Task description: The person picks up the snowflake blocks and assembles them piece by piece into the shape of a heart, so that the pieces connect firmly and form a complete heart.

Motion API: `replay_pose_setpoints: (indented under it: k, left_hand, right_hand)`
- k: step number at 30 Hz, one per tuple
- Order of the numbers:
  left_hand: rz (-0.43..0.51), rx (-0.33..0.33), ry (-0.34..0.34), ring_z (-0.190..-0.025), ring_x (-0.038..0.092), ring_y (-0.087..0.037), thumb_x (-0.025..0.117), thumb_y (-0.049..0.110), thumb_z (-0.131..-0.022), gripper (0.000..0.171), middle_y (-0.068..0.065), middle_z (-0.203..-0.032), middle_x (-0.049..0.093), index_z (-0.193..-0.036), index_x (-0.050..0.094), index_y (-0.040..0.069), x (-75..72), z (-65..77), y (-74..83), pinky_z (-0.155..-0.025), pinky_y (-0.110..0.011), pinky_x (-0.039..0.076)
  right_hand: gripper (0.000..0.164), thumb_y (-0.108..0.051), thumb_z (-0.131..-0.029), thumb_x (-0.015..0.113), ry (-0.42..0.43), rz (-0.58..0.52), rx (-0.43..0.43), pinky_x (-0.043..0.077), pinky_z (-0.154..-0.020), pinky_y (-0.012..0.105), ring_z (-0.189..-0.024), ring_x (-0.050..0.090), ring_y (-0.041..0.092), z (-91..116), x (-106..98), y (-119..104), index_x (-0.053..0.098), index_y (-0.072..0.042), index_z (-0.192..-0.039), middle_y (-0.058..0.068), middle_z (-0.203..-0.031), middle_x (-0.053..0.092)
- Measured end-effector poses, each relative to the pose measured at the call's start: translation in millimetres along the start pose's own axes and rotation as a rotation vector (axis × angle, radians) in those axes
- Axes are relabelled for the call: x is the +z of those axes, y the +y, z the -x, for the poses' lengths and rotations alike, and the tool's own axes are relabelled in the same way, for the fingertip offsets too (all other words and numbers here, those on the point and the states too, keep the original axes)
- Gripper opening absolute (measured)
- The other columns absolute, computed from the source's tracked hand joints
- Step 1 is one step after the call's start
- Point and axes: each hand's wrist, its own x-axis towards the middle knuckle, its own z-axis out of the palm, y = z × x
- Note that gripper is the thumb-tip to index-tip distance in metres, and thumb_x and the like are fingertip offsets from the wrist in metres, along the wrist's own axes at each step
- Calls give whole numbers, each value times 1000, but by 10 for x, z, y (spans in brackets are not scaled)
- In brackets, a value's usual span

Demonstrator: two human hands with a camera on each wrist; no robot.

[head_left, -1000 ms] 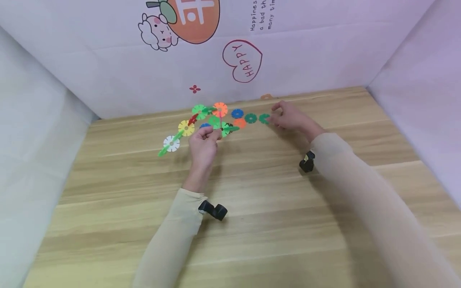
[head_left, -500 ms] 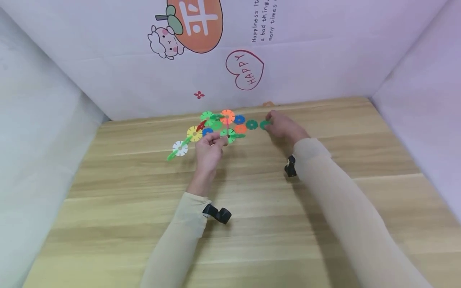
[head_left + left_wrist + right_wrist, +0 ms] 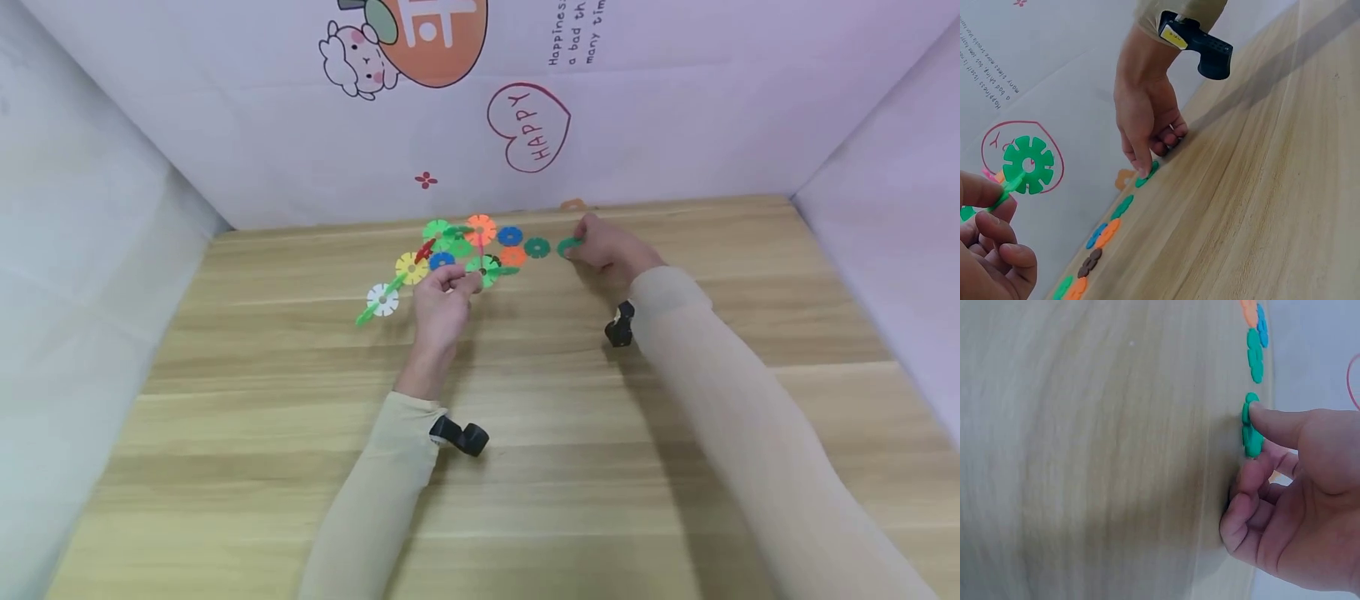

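Note:
My left hand pinches a chain of slotted plastic snowflake discs, held up above the tabletop. A white disc, a yellow disc and several green discs belong to it; one upright green disc faces the left wrist view. Farther right, my right hand has thumb and fingers on a loose dark green disc at the tabletop. Its thumb lies on one face of that disc, with the other fingers curled below and partly hidden behind it.
Loose discs lie on the wooden table by the back wall: a dark green one, an orange one, a blue one and a brown one. A printed white cloth stands behind.
My right hand has come in to the end dark green disc, and its fingers have closed at it. The left hand keeps its pinch on the chain. The head view has shifted slightly.

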Motion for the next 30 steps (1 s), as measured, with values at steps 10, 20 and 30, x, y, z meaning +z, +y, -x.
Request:
replay_pose_setpoints:
  k: [10,20,30]
  left_hand:
    - [106,1,-33,-54,46,-7,68,6,-95,12,-3,-79,66,-104,68,-2,31,-21,-9,-46,-17,34]
    - [118,-4,-17,-54,46,-7,70,7,-94,10,-3,-78,65,-100,68,0,19,-48,15,-46,-17,32]
    - [103,40,-49,-55,47,-6,69,3,-92,12,-2,-76,63,-101,68,-5,77,8,13,-47,-16,34]
  right_hand:
    - [37,-29,-102,61,87,73,-62,36,-73,33,-77,41,21,-14,-20,-41,43,-4,-82,6,-81,40]
    - [30,-29,-106,52,136,80,-99,38,-79,39,-86,43,26,12,109,-22,47,-4,-90,9,-87,43]
    - [26,-27,-104,58,124,-449,-235,48,-69,31,-71,53,15,481,279,-83,59,-3,-95,5,-79,59]
